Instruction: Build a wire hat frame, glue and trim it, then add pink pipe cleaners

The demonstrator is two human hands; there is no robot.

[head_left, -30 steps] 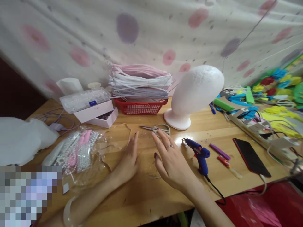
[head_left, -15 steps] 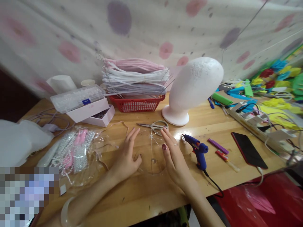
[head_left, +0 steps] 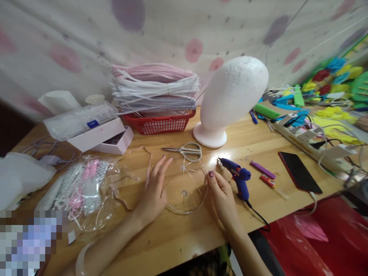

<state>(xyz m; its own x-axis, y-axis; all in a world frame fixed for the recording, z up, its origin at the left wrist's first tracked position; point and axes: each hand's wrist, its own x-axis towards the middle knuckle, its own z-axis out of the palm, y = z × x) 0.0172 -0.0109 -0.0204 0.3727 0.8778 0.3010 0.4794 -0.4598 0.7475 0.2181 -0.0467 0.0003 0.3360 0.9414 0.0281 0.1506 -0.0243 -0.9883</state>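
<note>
A thin clear-looking hoop with fine wires radiating from a small cluster near its far side lies on the table between my hands. My right hand pinches the right side of its rim between thumb and fingertips. Along the left side rests my left hand, its fingers stretched forward and apart; whether it touches the rim I cannot tell. Just beyond the hoop are scissors with pale handles. To the right of my right hand stands a blue glue gun, a small red light showing on it.
Behind are a red basket heaped with pipe cleaners and a white foam head. Bagged pearl strands lie left, near stacked boxes. A purple stick, a phone and a power strip lie right.
My right hand has gone from stretched fingers to a pinch on the hoop's right rim. My left hand stays open on the left side. The view has shifted slightly.
</note>
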